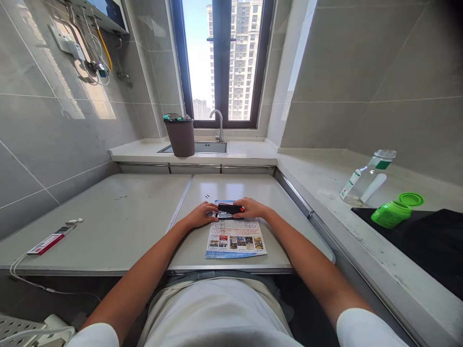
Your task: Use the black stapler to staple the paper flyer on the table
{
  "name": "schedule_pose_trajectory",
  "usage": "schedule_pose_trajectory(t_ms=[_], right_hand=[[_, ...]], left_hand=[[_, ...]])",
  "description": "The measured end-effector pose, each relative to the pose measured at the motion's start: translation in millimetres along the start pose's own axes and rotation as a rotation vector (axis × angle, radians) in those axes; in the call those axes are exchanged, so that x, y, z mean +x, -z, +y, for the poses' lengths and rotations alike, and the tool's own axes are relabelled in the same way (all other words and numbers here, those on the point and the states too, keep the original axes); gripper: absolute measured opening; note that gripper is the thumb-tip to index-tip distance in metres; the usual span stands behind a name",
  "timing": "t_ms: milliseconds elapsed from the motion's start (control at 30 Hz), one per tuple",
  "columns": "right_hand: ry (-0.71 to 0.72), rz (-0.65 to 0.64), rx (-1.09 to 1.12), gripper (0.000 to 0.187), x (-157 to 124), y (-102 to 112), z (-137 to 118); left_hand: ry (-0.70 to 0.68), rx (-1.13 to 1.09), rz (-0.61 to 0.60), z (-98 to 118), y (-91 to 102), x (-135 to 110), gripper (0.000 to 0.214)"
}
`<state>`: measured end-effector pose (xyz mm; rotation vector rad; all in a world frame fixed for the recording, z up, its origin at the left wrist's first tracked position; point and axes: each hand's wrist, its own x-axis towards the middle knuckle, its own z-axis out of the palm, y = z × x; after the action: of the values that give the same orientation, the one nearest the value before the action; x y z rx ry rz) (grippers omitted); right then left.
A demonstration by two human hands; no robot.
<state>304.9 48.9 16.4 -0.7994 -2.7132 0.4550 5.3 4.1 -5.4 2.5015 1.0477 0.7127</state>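
Grasping a black stapler (230,208) over leaflets (236,231), the right hand (252,208) faces the left hand (201,215), whose grip I can't tell.

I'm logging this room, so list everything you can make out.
Table: one, pale, centre
Leaflets: stack, uncounted, multicoloured, on table
Stapler: one, black and red, over leaflets
Long item: one, red-white, table's left
Cable: one, white, by long item
Counter: one, white, back and right
Window: one, dark-framed, back
Sink: one, grey, below window
Faucet: one, silver, at sink
Bin: one, brown, back counter
Wall unit: one, dark-fronted, upper left
Bottle: one, clear, right counter
Tub: one, green, beside bottle
Fabric: one piece, black, right counter
Perforated item: one, white, lower-left corner
Sleeves: two, white, bottom corners
Left hand: one, bare, stapler's left end
Right hand: one, bare, stapler's right end
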Motion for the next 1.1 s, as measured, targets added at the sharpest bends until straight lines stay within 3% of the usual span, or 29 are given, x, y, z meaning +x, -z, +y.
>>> schedule_pose_trajectory(t_ms=[267,500,700,867,1000,1100], right_hand=[[-0.028,-0.093,0.424,0.050,-16.4,23.2,13.8],[-0.194,-0.126,0.690,0.056,-13.7,13.2,29.5],[-0.195,-0.065,0.480,0.061,-9.9,5.9,26.1],[0.017,0.083,0.198,0.051,6.2,-11.4,1.7],[0.017,0.187,0.115,0.034,11.3,-14.9,-10.2],[0.024,0.264,0.081,0.029,6.1,-9.5,-13.4]], left_hand=[[0.041,-0.032,0.039,5.9,-5.5,2.0,0.030],[0.095,-0.095,0.045,5.8,-6.3,4.3,0.036],[0.110,-0.097,0.056,5.9,-4.7,3.5,0.039],[0.104,-0.138,0.068,7.0,-3.3,3.1,0.031],[0.150,-0.222,0.204,7.4,1.8,3.5,0.031],[0.231,-0.419,0.276,6.9,3.7,4.6,0.039]])
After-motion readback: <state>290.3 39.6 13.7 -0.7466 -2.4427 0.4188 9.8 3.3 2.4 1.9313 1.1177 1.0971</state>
